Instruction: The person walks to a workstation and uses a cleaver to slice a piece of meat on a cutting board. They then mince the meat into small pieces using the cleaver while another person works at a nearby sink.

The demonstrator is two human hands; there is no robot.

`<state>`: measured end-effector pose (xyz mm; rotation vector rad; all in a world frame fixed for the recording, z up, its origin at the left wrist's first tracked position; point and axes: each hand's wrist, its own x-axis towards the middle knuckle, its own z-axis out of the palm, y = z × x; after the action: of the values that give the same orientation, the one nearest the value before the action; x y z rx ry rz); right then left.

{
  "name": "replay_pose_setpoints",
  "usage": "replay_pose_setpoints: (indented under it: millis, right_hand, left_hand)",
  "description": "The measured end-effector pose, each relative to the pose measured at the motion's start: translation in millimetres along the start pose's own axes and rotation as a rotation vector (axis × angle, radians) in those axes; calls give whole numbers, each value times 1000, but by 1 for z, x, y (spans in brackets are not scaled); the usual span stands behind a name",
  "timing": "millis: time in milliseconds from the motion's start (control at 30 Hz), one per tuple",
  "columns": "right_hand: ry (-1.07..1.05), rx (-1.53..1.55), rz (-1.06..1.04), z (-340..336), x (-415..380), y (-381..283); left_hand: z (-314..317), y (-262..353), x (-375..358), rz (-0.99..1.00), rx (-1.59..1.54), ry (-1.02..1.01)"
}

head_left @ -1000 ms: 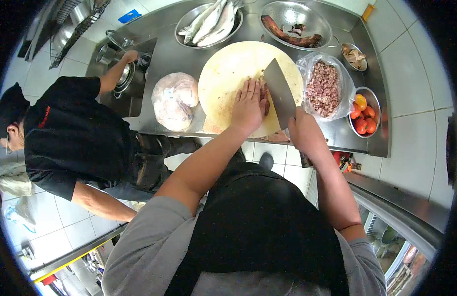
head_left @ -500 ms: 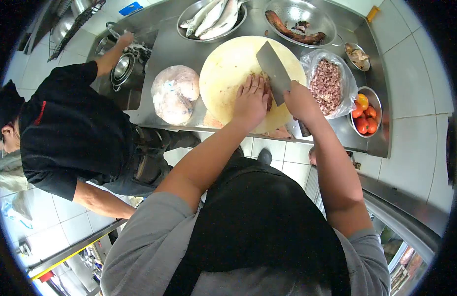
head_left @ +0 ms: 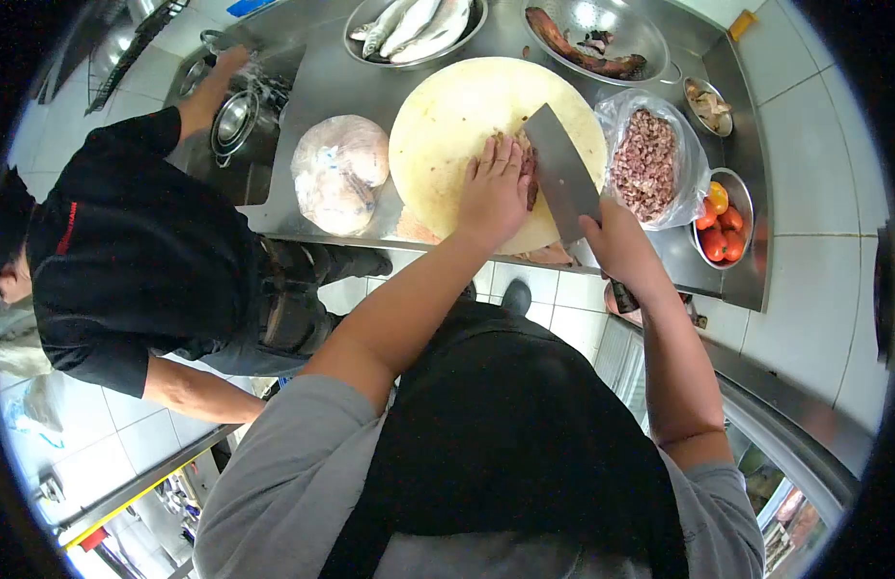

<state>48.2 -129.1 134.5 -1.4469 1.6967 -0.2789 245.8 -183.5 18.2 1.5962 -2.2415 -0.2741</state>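
Observation:
A round yellowish chopping board lies on the steel counter. On it, my left hand presses down on a piece of brownish-red meat, its fingers spread a little over the meat and partly hiding it. My right hand is closed round the dark handle of a wide cleaver. The blade lies over the board's right part, just right of the meat. Right of the board is a plastic bag of diced meat.
A filled plastic bag sits left of the board. Behind are a bowl of fish and a colander with dark meat. A bowl of tomatoes stands right. At the left, a person in black reaches into a sink.
The cleaver and my right hand have moved right and slightly towards me, away from the meat. My left hand stays on the meat. The view has shifted slightly.

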Motion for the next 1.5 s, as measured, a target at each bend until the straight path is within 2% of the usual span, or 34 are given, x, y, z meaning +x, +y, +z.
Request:
replay_pose_setpoints:
  millis: [67,367,500,567,700,767,800,1000,1100,1167,1233,1300,1500]
  right_hand:
    - [177,-186,-222,15,23,19]
    - [182,-192,-67,27,59,-12]
    - [231,-169,-108,36,68,8]
    - [140,-7,-99,32,58,12]
    - [70,60,-197,24,20,25]
    - [-84,214,-17,15,-6,18]
    - [-95,211,-16,18,-6,21]
    - [6,166,7,34,13,16]
    - [80,140,-58,50,33,30]
    - [274,-59,-247,69,48,46]
    - [280,-75,-240,61,33,32]
    - [36,197,15,42,6,8]
    - [-20,227,-90,43,-36,40]
  left_hand:
    - [0,-1,0,17,29,5]
    - [-4,-2,2,25,27,-38]
    - [-2,-2,1,35,52,-36]
    - [-3,-2,2,24,99,-72]
    - [-6,1,2,5,52,-66]
    - [-6,2,1,-1,64,-70]
    - [-4,0,0,-11,63,-74]
    - [-1,-3,3,29,28,-39]
    - [-1,-2,5,48,15,-34]
    - [3,-5,3,54,86,-19]
    - [0,-2,0,56,77,-42]
    - [-1,-2,2,50,114,-26]
    - [3,-1,1,20,117,-10]
